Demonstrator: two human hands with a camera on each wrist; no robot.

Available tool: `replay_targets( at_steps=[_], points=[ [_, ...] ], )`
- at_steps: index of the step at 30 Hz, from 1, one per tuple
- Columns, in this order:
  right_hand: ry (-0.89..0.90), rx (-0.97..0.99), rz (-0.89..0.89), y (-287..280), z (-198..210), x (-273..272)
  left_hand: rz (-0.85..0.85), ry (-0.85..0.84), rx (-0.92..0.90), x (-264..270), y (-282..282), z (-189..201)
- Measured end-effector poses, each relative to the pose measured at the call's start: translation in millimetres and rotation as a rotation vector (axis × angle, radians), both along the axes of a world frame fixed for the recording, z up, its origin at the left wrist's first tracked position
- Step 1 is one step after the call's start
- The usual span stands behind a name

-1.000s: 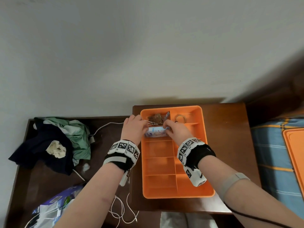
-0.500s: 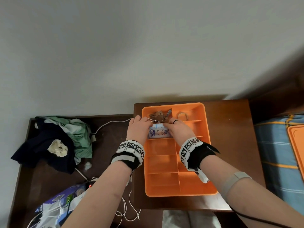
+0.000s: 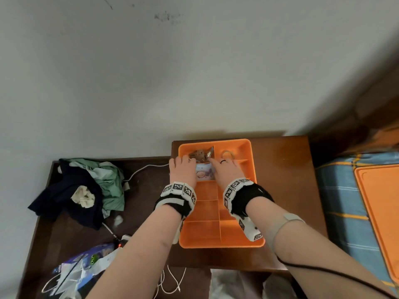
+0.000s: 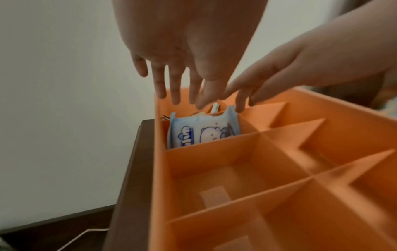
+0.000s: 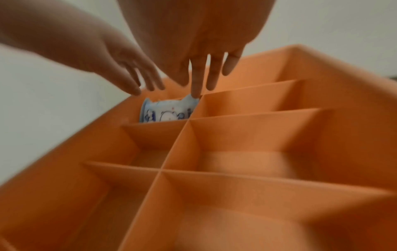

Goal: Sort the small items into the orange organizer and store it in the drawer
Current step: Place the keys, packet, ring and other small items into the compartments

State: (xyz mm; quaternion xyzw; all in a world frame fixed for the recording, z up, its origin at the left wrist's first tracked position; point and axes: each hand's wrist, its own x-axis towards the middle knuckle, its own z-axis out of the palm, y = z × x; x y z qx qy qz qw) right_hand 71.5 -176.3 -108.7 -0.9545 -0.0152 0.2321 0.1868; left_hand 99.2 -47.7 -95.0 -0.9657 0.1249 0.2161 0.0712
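Observation:
The orange organizer (image 3: 254, 190) stands on a brown nightstand (image 3: 285, 169). A blue-and-white tissue packet (image 3: 204, 172) sits on edge in its second compartment on the left, also clear in the left wrist view (image 4: 204, 132) and in the right wrist view (image 5: 167, 112). My left hand (image 3: 182, 169) hovers over the packet's left end with straight fingers (image 4: 178, 91). My right hand (image 3: 223, 170) has straight fingers too, and one fingertip (image 5: 195, 95) presses the packet's right top corner. Keys (image 3: 199, 154) lie in the far left compartment, a ring-shaped band (image 3: 227, 155) in the far right one.
A lower dark table on the left holds a pile of clothes (image 3: 86, 190), a white cable (image 3: 142, 169) and a plastic bag (image 3: 82, 264). An orange lid (image 3: 382, 212) lies on the checked bedding at right. A wall rises directly behind the organizer.
The packet, held above the compartment between both hands a second ago, now sits down inside it. Both hands have straightened their fingers and shifted slightly away from me.

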Motion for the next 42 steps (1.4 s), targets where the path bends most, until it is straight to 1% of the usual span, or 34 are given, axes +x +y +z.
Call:
replay_targets(
  at_steps=[1, 5, 8, 10, 13, 17, 19, 22, 27, 31, 32, 35, 37, 38, 40, 42],
  points=[
    [-0.028, 0.075, -0.074, -10, 5, -3, 0.025, -0.020, -0.032, -3, -6, 3],
    [-0.072, 0.325, -0.308, -66, 10, -29, 0.014, -0.057, -0.158, -29, -40, 16],
    [-0.094, 0.429, -0.404, -119, 13, -59, 0.029, -0.056, -0.286, -59, -76, 23],
    [-0.103, 0.434, -0.406, -152, 17, -84, 0.025, -0.031, -0.339, -85, -101, 26],
    [-0.074, 0.377, -0.330, -190, 15, -119, 0.060, 0.023, -0.408, -123, -135, 25],
    [0.004, 0.292, -0.262, -218, 0, -159, 0.110, 0.102, -0.465, -172, -163, 14],
    [0.031, 0.282, -0.253, -224, -10, -178, 0.112, 0.147, -0.463, -192, -172, 6],
    [0.118, 0.289, -0.241, -223, -26, -204, 0.130, 0.245, -0.439, -216, -183, -11],
    [0.229, 0.320, -0.242, -209, -59, -231, 0.171, 0.352, -0.367, -239, -195, -48],
    [0.164, 0.320, -0.288, -198, -80, -238, 0.209, 0.318, -0.302, -242, -202, -72],
    [0.141, 0.330, -0.306, -196, -84, -237, 0.222, 0.309, -0.312, -241, -204, -77],
    [0.105, 0.396, -0.355, -193, -89, -234, 0.326, 0.327, -0.422, -236, -204, -87],
    [0.101, 0.495, -0.420, -196, -87, -232, 0.421, 0.355, -0.507, -232, -201, -88],
    [0.095, 0.545, -0.453, -197, -83, -230, 0.446, 0.358, -0.546, -231, -200, -85],
    [0.048, 0.622, -0.506, -200, -71, -223, 0.446, 0.338, -0.618, -227, -198, -73],
    [-0.010, 0.684, -0.545, -202, -59, -211, 0.478, 0.288, -0.735, -223, -197, -54]
  ],
)
